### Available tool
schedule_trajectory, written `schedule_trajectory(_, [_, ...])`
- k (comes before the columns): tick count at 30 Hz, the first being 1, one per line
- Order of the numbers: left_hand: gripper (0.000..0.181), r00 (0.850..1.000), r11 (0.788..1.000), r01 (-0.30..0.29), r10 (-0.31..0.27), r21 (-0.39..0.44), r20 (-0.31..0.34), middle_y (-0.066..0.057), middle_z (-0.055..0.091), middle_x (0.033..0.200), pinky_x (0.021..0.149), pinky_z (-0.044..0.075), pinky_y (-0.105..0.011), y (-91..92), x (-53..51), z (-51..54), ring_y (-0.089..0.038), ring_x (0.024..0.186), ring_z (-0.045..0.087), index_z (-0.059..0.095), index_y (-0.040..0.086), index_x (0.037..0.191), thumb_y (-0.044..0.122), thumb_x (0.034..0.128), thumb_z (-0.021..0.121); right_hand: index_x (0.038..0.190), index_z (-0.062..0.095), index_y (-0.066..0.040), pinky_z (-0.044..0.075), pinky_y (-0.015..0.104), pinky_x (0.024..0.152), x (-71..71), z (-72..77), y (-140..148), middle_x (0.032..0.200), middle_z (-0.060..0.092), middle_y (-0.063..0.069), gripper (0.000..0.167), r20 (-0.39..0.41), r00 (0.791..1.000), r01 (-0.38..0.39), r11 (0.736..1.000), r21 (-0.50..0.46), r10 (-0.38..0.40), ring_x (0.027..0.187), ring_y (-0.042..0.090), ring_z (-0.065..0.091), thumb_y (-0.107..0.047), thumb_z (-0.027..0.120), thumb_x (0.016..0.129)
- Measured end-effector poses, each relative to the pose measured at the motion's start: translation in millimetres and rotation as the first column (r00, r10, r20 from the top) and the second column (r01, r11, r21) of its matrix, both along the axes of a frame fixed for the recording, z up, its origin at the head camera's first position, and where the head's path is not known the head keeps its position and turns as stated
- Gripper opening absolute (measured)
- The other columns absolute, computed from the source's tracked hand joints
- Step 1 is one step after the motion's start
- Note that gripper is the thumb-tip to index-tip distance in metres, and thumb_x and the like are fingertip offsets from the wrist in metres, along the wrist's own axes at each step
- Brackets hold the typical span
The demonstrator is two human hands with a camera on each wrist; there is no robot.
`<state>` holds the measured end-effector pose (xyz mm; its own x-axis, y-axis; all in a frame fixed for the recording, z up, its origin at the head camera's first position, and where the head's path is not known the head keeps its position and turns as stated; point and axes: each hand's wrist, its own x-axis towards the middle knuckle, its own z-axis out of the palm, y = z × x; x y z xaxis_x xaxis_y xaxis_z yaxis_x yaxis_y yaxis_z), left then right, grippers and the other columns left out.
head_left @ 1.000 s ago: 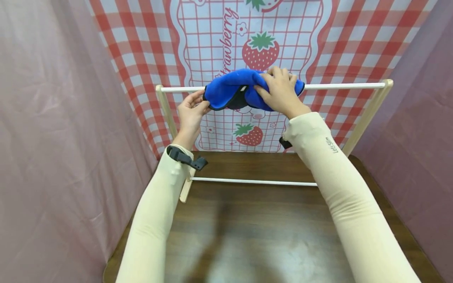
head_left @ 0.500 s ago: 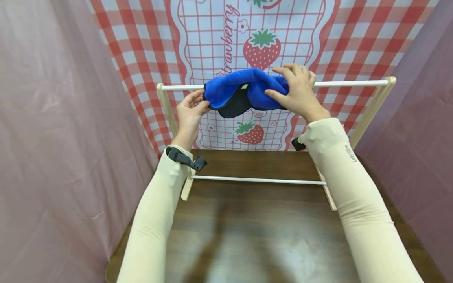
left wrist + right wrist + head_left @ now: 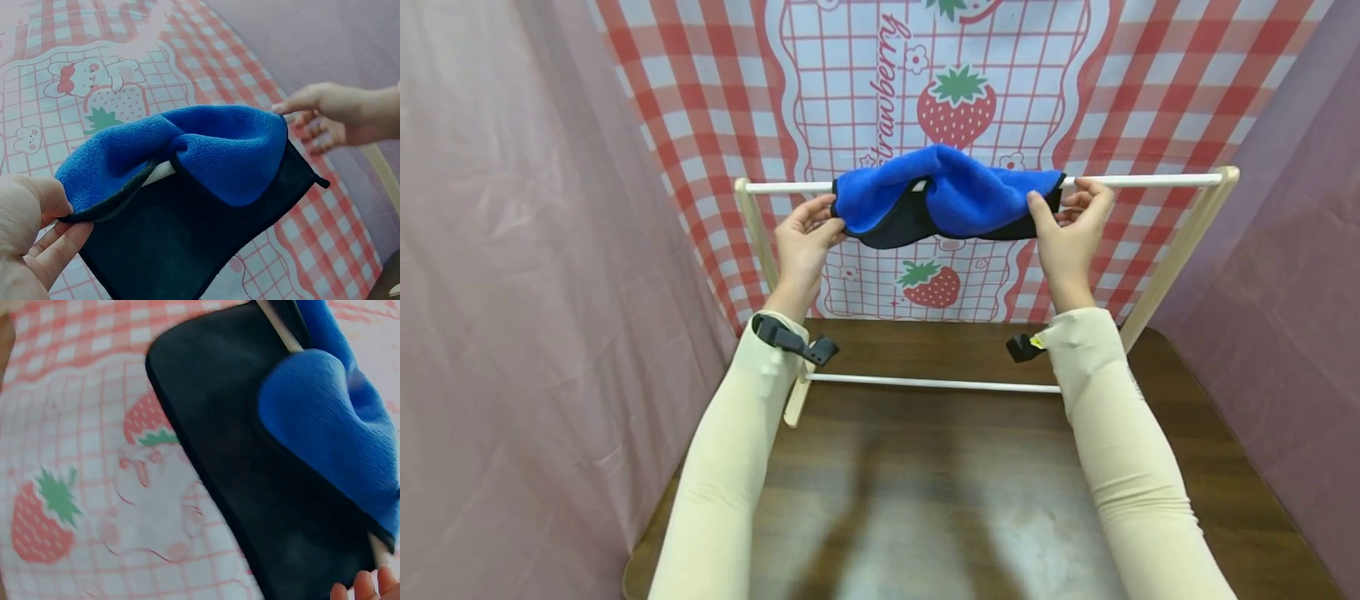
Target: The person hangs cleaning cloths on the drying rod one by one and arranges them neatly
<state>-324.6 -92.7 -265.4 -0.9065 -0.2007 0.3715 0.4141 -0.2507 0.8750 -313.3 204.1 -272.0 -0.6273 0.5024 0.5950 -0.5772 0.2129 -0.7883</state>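
Note:
A towel (image 3: 970,196), plush blue on one side and black on the other, hangs bunched over the white top rod (image 3: 1150,180) of a rack. My left hand (image 3: 802,242) pinches its left edge between thumb and fingers, as the left wrist view also shows at the towel's blue edge (image 3: 106,162). At the right end, my right hand (image 3: 1071,237) has its thumb against the towel and its other fingers loosely bent near the rod, apart from the thumb. In the right wrist view, the black side (image 3: 219,437) hangs down and only fingertips (image 3: 365,587) show.
The rack's pale wooden side posts (image 3: 1180,250) stand on a brown wooden table (image 3: 925,475), joined low down by a second white rod (image 3: 932,383). Behind hangs a checked strawberry cloth (image 3: 700,108). Pink curtains (image 3: 535,292) close off both sides.
My right hand has slid off the towel's top to its right end and turned, uncovering that end. The towel's right part is spread wider. My left hand keeps its hold.

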Motion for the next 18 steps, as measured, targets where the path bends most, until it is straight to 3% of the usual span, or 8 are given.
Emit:
schedule_trajectory(2, [0.034, 1.0, 1.0, -0.001, 0.001, 0.005, -0.005, -0.004, 0.062, 0.087, 0.071, 0.058, -0.023, -0.4, -0.3, -1.0, -0.012, 0.073, 0.062, 0.064, -0.011, 0.12, -0.015, 0.0867, 0.063, 0.122, 0.044, -0.008, 0.043, 0.02, 0.074, -0.9, -7.4, -5.0, 0.095, 0.047, -0.002, 0.046, -0.01, 0.997, -0.076, 0.992, -0.098, 0.075, 0.082, 0.009, 0.049, -0.012, 0.074, 0.087])
schedule_trajectory(4, [0.034, 1.0, 1.0, -0.001, 0.001, 0.005, -0.011, -0.003, 0.061, 0.086, 0.07, 0.058, -0.022, -0.9, -0.5, -2.0, -0.011, 0.073, 0.062, 0.064, -0.011, 0.121, -0.016, 0.0867, 0.063, 0.118, 0.044, -0.009, 0.047, 0.02, 0.07, -1.7, -13.0, -10.4, 0.095, 0.052, 0.002, 0.041, -0.034, 0.984, -0.179, 0.962, -0.208, 0.176, 0.082, 0.011, 0.053, -0.006, 0.072, 0.088])
schedule_trajectory(8, [0.034, 1.0, 1.0, -0.003, 0.003, 0.003, -0.012, -0.003, 0.061, 0.086, 0.069, 0.058, -0.022, -1.7, -0.8, -3.4, -0.011, 0.072, 0.062, 0.064, -0.012, 0.121, -0.015, 0.0869, 0.063, 0.115, 0.043, -0.007, 0.054, 0.023, 0.065, -2.4, -18.1, -19.2, 0.096, 0.058, 0.009, 0.034, -0.147, 0.926, -0.378, 0.837, -0.396, 0.348, 0.078, 0.018, 0.059, 0.007, 0.063, 0.091])
schedule_trajectory(10, [0.034, 1.0, 1.0, -0.004, 0.004, 0.008, -0.014, -0.003, 0.061, 0.086, 0.069, 0.058, -0.022, -1.8, -1.1, -3.5, -0.011, 0.072, 0.062, 0.064, -0.012, 0.12, -0.015, 0.0867, 0.063, 0.113, 0.044, -0.005, 0.056, 0.025, 0.065, -1.8, -18.5, -21.9, 0.094, 0.059, 0.011, 0.032, -0.2, 0.901, -0.433, 0.784, -0.445, 0.384, 0.075, 0.019, 0.06, 0.013, 0.058, 0.091])
schedule_trajectory(14, [0.035, 1.0, 1.0, -0.004, 0.005, 0.031, -0.024, -0.002, 0.063, 0.084, 0.068, 0.058, -0.022, -2.7, -2.5, -3.5, -0.01, 0.07, 0.063, 0.063, -0.013, 0.121, -0.017, 0.0858, 0.063, 0.11, 0.048, -0.002, 0.058, 0.026, 0.062, 0.0, -17.2, -22.5, 0.089, 0.059, 0.012, 0.031, -0.264, 0.877, -0.48, 0.719, -0.503, 0.4, 0.07, 0.02, 0.06, 0.02, 0.055, 0.089])
schedule_trajectory(18, [0.037, 0.999, 0.998, 0.01, -0.007, 0.065, -0.041, -0.001, 0.065, 0.082, 0.067, 0.058, -0.021, -5.1, -4.1, -3.7, -0.01, 0.069, 0.064, 0.062, -0.014, 0.122, -0.019, 0.0853, 0.062, 0.107, 0.053, 0.002, 0.06, 0.028, 0.057, 3.1, -13.8, -15.8, 0.085, 0.059, 0.013, 0.029, -0.278, 0.855, -0.515, 0.66, -0.548, 0.437, 0.065, 0.021, 0.061, 0.022, 0.057, 0.087])
